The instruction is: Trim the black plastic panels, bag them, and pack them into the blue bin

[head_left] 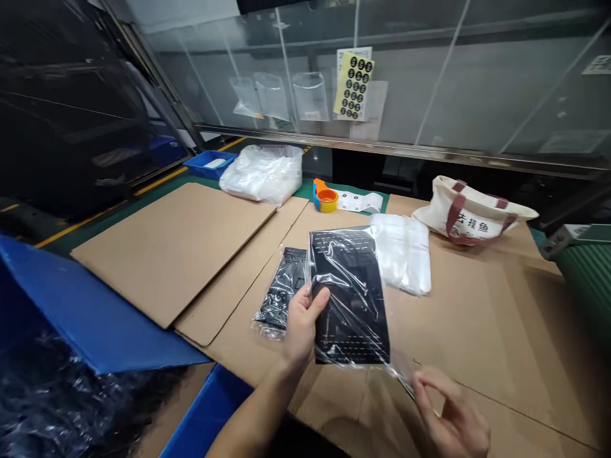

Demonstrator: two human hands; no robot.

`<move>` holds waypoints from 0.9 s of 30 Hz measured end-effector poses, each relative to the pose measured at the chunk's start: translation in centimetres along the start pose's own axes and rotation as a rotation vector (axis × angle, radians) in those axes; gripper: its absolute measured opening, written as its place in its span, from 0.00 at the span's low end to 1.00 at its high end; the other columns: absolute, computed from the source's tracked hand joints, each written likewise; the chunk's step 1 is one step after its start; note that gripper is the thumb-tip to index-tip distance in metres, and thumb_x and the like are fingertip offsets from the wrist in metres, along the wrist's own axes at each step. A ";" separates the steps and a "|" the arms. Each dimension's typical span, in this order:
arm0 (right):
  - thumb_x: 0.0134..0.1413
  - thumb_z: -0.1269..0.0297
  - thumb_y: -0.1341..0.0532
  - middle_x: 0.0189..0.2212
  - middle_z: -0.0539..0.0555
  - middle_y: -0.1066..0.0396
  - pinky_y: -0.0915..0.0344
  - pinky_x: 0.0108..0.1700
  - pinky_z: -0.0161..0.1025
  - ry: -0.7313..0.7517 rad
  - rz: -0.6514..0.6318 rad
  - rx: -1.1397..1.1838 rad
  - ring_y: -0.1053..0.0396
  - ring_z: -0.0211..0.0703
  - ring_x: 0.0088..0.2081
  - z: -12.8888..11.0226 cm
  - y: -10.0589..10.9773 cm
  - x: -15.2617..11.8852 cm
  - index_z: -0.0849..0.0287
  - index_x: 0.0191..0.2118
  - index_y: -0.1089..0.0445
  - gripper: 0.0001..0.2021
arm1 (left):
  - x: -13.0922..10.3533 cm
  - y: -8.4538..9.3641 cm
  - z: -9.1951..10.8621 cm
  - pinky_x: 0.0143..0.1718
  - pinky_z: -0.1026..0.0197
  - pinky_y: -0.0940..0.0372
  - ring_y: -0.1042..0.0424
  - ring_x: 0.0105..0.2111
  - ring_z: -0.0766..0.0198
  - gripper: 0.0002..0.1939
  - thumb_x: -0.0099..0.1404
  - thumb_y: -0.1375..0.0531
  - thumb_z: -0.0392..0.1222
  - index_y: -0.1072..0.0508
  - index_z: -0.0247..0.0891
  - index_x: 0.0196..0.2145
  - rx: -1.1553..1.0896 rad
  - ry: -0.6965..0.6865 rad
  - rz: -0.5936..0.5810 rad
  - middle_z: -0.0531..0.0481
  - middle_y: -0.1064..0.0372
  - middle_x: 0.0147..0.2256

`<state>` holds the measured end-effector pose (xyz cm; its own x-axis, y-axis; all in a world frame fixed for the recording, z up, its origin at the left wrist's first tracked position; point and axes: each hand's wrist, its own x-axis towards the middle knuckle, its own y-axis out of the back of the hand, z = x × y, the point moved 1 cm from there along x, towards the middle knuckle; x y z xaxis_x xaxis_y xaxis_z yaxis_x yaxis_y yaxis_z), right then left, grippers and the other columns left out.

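Hands at bag edges, broad cardboard rightward

Bagged black packet on cardboard

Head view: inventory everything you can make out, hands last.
held pack: 1, black, centre
other pack: 1, black, left of centre
bag stack: 1, whitish, right of centre
tape dispenser: 1, orange, blue, yellow, rear centre
label strip: 1, white, beside dispenser
tote: 1, cream, right rear
plastic bundle: 1, whitish, left rear
tray: 1, blue, left of bundle
cardboard: several, brown, under packs
box: apparently 1, blue, lower left
plastic: count unclear, black, in box
panel: 1, grey, top
sticker sheet: 1, yellow, on panel
papers: several, white, on panel
pouches: 3, clear, on panel
ribbed surface: 1, green, right edge
left hand: 1, bare, gripping held pack
right hand: 1, bare, pinching its film
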<state>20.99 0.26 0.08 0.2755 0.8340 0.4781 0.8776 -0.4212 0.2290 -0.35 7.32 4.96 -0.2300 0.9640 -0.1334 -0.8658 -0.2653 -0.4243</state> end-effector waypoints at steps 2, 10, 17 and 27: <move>0.49 0.72 0.35 0.26 0.48 0.24 0.29 0.33 0.35 0.150 -0.182 0.060 0.26 0.42 0.27 -0.8 -1.0 -0.1 0.49 0.34 0.24 0.09 | 1.0 2.4 2.0 0.32 0.63 0.30 0.24 0.30 0.61 0.21 0.55 0.33 0.50 0.25 0.35 0.42 0.076 -0.007 0.040 0.48 0.23 0.32; 0.57 0.67 0.39 0.27 0.49 0.25 0.30 0.33 0.27 0.030 -0.475 0.083 0.25 0.38 0.29 0.0 -2.6 -0.8 0.54 0.36 0.28 0.03 | 6.7 13.1 4.4 0.25 0.62 0.35 0.30 0.21 0.62 0.28 0.44 0.31 0.61 0.28 0.33 0.31 0.454 0.151 0.050 0.48 0.26 0.23; 0.48 0.49 0.33 0.49 0.58 0.27 0.33 0.54 0.41 -0.661 -0.602 0.391 0.30 0.49 0.52 1.2 -8.2 1.2 0.55 0.46 0.28 0.22 | 8.1 14.9 1.5 0.42 0.56 0.32 0.27 0.42 0.51 0.31 0.48 0.32 0.56 0.28 0.33 0.44 0.572 0.068 0.015 0.43 0.25 0.42; 0.33 0.52 0.27 0.52 0.59 0.28 0.30 0.50 0.47 -1.018 -0.675 0.670 0.28 0.54 0.50 -0.3 -19.8 4.8 0.56 0.53 0.36 0.38 | 5.9 13.1 -2.7 0.55 0.49 0.39 0.31 0.52 0.49 0.26 0.60 0.39 0.52 0.31 0.34 0.51 0.587 -0.073 0.026 0.39 0.29 0.51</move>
<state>4.81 12.53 -1.94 -0.3643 0.8169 -0.4471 0.8925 0.1692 -0.4180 -11.84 9.47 -3.78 -0.2667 0.9615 -0.0666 -0.9556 -0.2548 0.1478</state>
